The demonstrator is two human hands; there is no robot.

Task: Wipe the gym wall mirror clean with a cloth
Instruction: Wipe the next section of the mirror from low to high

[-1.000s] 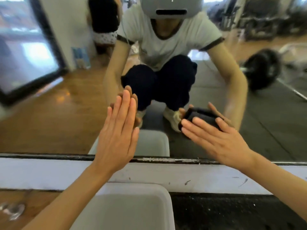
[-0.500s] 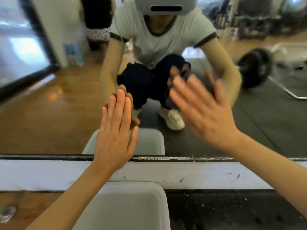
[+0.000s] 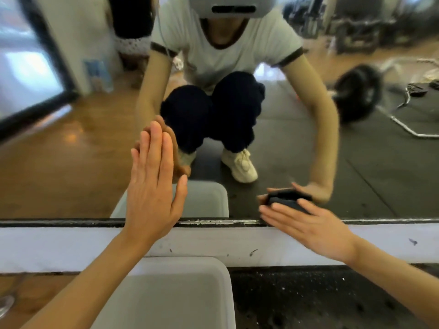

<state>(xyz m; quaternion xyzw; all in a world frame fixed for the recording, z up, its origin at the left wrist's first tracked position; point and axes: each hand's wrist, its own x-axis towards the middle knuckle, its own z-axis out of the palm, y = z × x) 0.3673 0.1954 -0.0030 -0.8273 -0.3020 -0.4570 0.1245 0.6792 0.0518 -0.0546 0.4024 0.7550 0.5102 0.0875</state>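
The wall mirror (image 3: 71, 162) fills the upper view and reflects me crouching. My left hand (image 3: 154, 186) lies flat against the glass, fingers straight and pointing up. My right hand (image 3: 308, 226) is low on the glass, just above the mirror's bottom edge. Its straight fingers press a dark folded cloth (image 3: 292, 206) onto the mirror. Most of the cloth is hidden under that hand; its reflection shows right behind it.
A white baseboard (image 3: 59, 245) runs under the mirror. A white plastic bin (image 3: 166, 293) stands on the floor below my left arm. Black speckled rubber flooring (image 3: 308, 300) lies to the right. The mirror reflects a barbell (image 3: 358, 96) and gym machines.
My right hand swept the cloth up and left across the glass, then came back down to the mirror's bottom edge. The left hand stayed flat in place.
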